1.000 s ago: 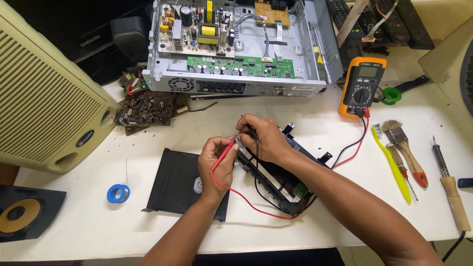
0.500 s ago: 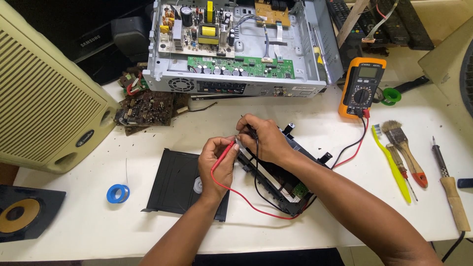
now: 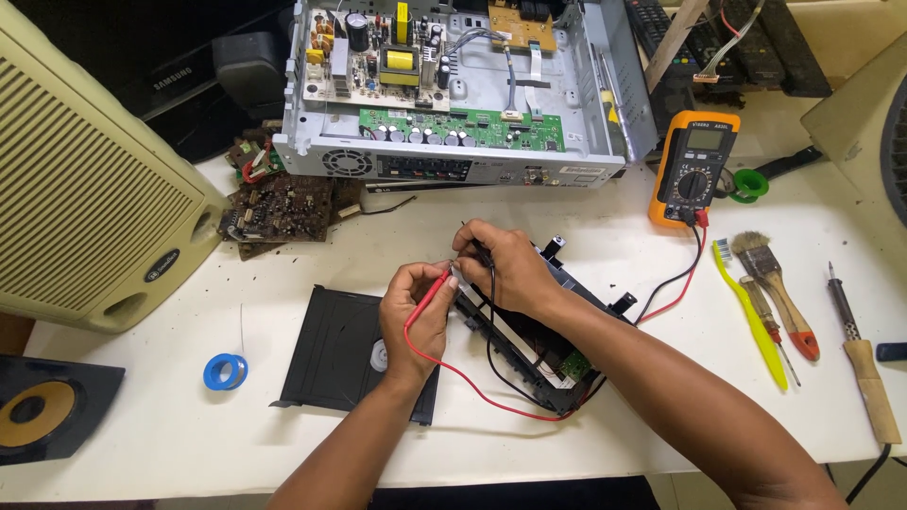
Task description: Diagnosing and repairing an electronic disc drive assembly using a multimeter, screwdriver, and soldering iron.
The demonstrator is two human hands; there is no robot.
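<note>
A: Left hand (image 3: 416, 307) pinches the red probe (image 3: 430, 293); right hand (image 3: 501, 269) grips the black probe (image 3: 484, 253), both on the black disc-drive module (image 3: 529, 340).

B: Contacts probably hidden; a slipped tip could short adjacent pins.

Open chassis (image 3: 453, 142) blocks behind; bare table (image 3: 283, 444) front-left free.

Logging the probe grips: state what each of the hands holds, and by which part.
Left hand pinches the red probe along its handle. Right hand holds the black probe by its handle, over the black drive unit.
</note>
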